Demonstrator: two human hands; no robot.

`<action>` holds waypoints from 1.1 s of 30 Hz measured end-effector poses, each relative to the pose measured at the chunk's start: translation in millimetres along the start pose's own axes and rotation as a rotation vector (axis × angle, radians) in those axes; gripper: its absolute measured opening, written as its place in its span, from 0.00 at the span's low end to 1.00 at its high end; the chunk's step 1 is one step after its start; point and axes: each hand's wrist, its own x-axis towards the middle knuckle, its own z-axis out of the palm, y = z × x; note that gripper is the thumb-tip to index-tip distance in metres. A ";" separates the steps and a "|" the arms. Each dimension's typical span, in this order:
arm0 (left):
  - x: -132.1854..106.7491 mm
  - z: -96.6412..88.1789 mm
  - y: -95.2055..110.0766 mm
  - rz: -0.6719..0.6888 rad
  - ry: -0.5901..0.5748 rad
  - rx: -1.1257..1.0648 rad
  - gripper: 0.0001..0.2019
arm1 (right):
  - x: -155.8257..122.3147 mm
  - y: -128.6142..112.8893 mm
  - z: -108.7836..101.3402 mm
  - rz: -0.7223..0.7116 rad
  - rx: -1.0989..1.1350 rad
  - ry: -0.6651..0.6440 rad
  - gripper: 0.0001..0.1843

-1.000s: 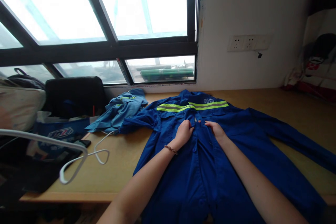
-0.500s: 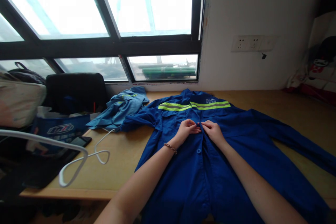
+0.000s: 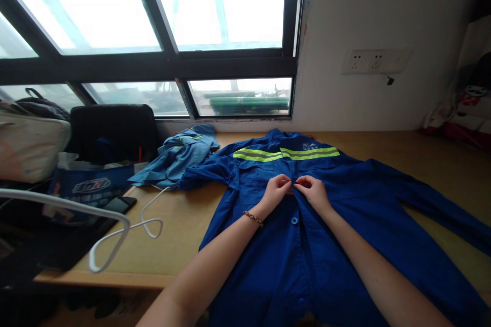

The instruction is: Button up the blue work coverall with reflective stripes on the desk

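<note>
Blue work jacket [image 3: 257,265] lay spread front-up on the wooden table [image 3: 192,230], its collar toward the window [image 3: 230,10] and its sleeves out to either side, one reaching close up to a paler blue garment [image 3: 176,156]. The left hand [image 3: 276,193] and right hand [image 3: 313,195] met at the front opening, fingertips just beside each other; each had thumb and fingers pinched on the cloth near an edge, though the bit between them was too small to make out. Judging by its folds, the fabric was light, soft and limp, unlikely to slip or be harmed by handling, but ready to crease and sag wherever it went unsupported. The firmest hold seemed to be the front edge, pinched close beside the button [image 3: 294,220], which looked small, hard and perhaps smooth enough to skid under a fingertip. The reflective band [image 3: 310,153] across the chest seemed stiffer, a poorer place to gather cloth.
</note>
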 end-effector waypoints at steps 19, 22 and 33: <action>1.5 4.9 -8.9 -0.097 0.251 -0.145 0.18 | -8.2 -8.1 5.9 -0.174 -0.184 -0.003 0.16; 0.3 5.3 -8.7 -0.045 0.216 -0.127 0.19 | -8.4 -7.1 5.3 -0.171 -0.236 -0.021 0.17; 10.9 -1.6 -9.8 0.090 0.116 0.212 0.14 | -6.9 -14.2 2.9 -0.092 -0.254 -0.038 0.20</action>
